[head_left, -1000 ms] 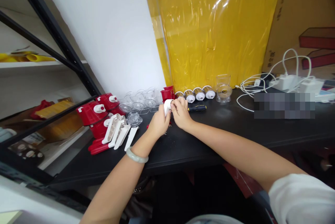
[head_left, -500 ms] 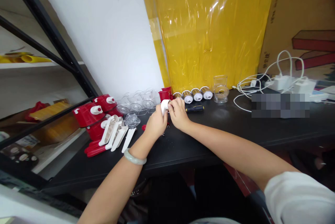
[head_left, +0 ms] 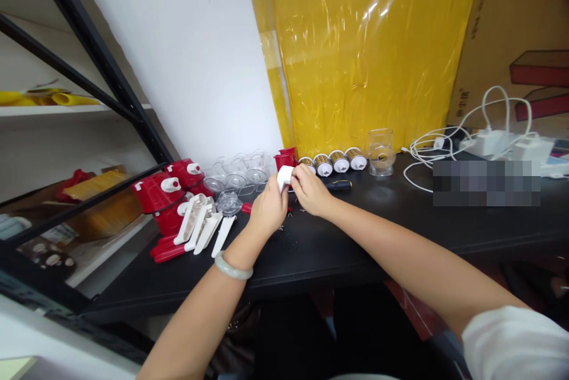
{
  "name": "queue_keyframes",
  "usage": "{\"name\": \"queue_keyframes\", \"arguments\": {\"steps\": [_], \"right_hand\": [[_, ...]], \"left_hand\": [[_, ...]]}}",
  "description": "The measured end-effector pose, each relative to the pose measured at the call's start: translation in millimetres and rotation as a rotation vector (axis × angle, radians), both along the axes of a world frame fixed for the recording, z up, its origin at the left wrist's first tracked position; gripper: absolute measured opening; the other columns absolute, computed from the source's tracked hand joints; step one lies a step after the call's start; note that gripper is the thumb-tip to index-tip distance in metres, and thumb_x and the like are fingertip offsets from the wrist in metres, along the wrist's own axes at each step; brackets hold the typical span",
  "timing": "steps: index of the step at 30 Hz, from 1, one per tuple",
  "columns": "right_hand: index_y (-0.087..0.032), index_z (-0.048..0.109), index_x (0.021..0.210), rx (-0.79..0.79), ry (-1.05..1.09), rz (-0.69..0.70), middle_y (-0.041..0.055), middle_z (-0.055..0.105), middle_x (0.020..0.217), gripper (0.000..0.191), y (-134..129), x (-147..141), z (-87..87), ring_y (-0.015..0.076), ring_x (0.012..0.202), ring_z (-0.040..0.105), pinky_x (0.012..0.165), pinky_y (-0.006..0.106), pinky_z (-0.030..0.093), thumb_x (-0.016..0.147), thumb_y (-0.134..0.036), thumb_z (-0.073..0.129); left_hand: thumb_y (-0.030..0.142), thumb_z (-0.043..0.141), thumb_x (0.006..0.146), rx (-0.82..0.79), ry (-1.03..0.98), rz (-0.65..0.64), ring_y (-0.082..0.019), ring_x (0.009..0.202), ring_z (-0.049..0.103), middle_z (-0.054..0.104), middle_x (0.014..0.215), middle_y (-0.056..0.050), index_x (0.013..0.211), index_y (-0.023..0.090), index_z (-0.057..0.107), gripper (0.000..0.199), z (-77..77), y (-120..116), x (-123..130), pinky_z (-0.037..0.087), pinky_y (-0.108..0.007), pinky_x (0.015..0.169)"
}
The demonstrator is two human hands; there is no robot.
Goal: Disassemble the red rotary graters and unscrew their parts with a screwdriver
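My left hand is closed around a white plastic part with a rounded end, held just above the black table. From the other side, the bent fingers of my right hand press together at the part's right edge; what lies under those fingertips is hidden. Behind my right hand lies a screwdriver with a dark and yellow handle. A red-handled piece lies partly hidden behind my left hand. Tiny screws are scattered on the table close to both hands.
Red housings and white crank-like handles stand and lie at left, near clear plastic cups. Several metal drums line the back beside a clear holder. White cables tangle at right; a shelf frame borders the left.
The white part has turned in my hands, so its round opening no longer faces me. My right hand has shifted slightly away from my left. The whole view has moved slightly.
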State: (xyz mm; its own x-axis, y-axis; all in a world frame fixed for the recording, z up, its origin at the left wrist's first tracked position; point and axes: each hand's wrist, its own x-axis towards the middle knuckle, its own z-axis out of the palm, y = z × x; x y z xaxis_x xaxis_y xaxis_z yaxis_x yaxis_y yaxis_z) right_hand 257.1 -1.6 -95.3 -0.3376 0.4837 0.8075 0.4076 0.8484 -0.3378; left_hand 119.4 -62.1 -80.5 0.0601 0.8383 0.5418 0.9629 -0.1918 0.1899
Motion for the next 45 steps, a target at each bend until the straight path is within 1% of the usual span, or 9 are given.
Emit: {"name": "queue_keyframes", "arguments": {"steps": [7,11,15,20,26,29,33,38,45], "right_hand": [[-0.018,0.052,0.092,-0.010,-0.022,-0.043,0.0074,0.055,0.095,0.023,18.2,15.7,16.2,0.0178,0.088,0.054,0.081,0.029,0.043,0.098,-0.031,0.033],[-0.016,0.056,0.106,-0.264,-0.472,-0.297,0.0118,0.062,0.106,0.027,51.0,40.7,24.0,0.0206,0.102,0.057,0.088,0.030,0.042,0.097,-0.035,0.039],[-0.011,0.065,0.099,-0.399,-0.722,-0.370,0.0191,0.066,0.099,0.035,72.1,74.4,2.7,0.0313,0.095,0.062,0.080,0.038,0.046,0.084,-0.042,0.061],[-0.014,0.064,0.111,-0.380,-0.766,-0.416,0.0201,0.060,0.114,0.040,78.8,95.9,-27.1,0.0354,0.110,0.055,0.086,0.042,0.045,0.090,-0.046,0.050],[-0.017,0.061,0.104,-0.330,-0.763,-0.350,0.0185,0.059,0.111,0.030,77.0,96.5,-28.5,0.0334,0.108,0.054,0.083,0.039,0.046,0.088,-0.041,0.054],[-0.017,0.057,0.099,-0.333,-0.651,-0.215,0.0141,0.064,0.098,0.023,75.6,104.0,-18.6,0.0239,0.087,0.062,0.076,0.033,0.047,0.090,-0.037,0.051],[-0.021,0.052,0.089,-0.498,-0.225,0.012,0.0011,0.063,0.071,0.026,74.4,122.7,2.0,0.0137,0.051,0.056,0.051,0.026,0.044,0.085,-0.046,0.056],[-0.021,0.053,0.080,-0.558,0.128,0.167,-0.0026,0.061,0.063,0.037,68.0,136.7,20.9,0.0096,0.046,0.048,0.046,0.024,0.037,0.069,-0.051,0.072],[-0.020,0.055,0.078,-0.536,0.180,0.171,-0.0028,0.059,0.061,0.037,54.8,125.8,25.3,0.0091,0.048,0.045,0.047,0.024,0.035,0.065,-0.048,0.075]], "left_hand": [[0.044,0.037,0.094,0.033,-0.069,-0.063,-0.033,0.101,0.065,0.061,0.118,-0.021,0.138,0.014,0.032,0.053,-3.6,8.1,-14.2,0.049,-0.042,0.081],[0.057,0.039,0.090,0.040,-0.229,-0.043,-0.028,0.081,0.067,0.068,0.094,-0.012,0.125,0.017,0.046,0.053,-0.5,15.7,-38.2,0.049,-0.036,0.071],[0.062,0.042,0.087,0.070,-0.404,-0.018,-0.019,0.054,0.062,0.064,0.066,-0.001,0.100,0.019,0.057,0.047,1.4,20.3,-52.5,0.045,-0.029,0.058],[0.061,0.041,0.087,0.079,-0.496,-0.057,-0.016,0.045,0.059,0.061,0.058,0.001,0.087,0.019,0.058,0.046,1.1,20.6,-50.8,0.043,-0.026,0.053],[0.062,0.046,0.085,0.080,-0.533,-0.060,-0.016,0.046,0.060,0.060,0.059,0.002,0.091,0.019,0.059,0.046,1.4,20.5,-49.2,0.045,-0.027,0.053],[0.062,0.051,0.082,0.091,-0.526,-0.027,-0.016,0.047,0.060,0.062,0.064,0.002,0.094,0.019,0.059,0.045,1.3,22.9,-51.7,0.046,-0.027,0.056],[0.060,0.057,0.078,0.118,-0.492,0.053,-0.019,0.056,0.064,0.067,0.076,-0.002,0.104,0.019,0.055,0.049,-2.6,30.3,-59.1,0.047,-0.030,0.061],[0.050,0.047,0.086,0.098,-0.492,0.057,-0.020,0.056,0.064,0.064,0.070,-0.001,0.107,0.020,0.047,0.037,-7.9,36.2,-64.7,0.047,-0.031,0.061],[0.046,0.044,0.088,0.091,-0.519,0.011,-0.019,0.050,0.062,0.058,0.062,0.004,0.102,0.021,0.044,0.029,-7.9,34.4,-62.0,0.047,-0.030,0.057]]}}
